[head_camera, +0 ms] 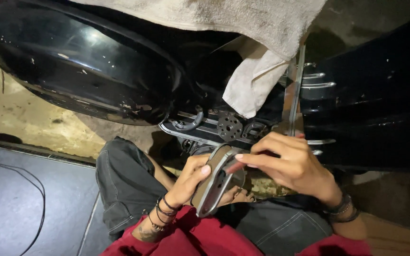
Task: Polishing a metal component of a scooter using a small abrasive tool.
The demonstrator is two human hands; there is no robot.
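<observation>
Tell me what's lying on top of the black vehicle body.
A dirty off-white towel drapes over the black vehicle body, one corner hanging toward the bracket with holes. Whatever lies beneath the towel is covered.
</observation>
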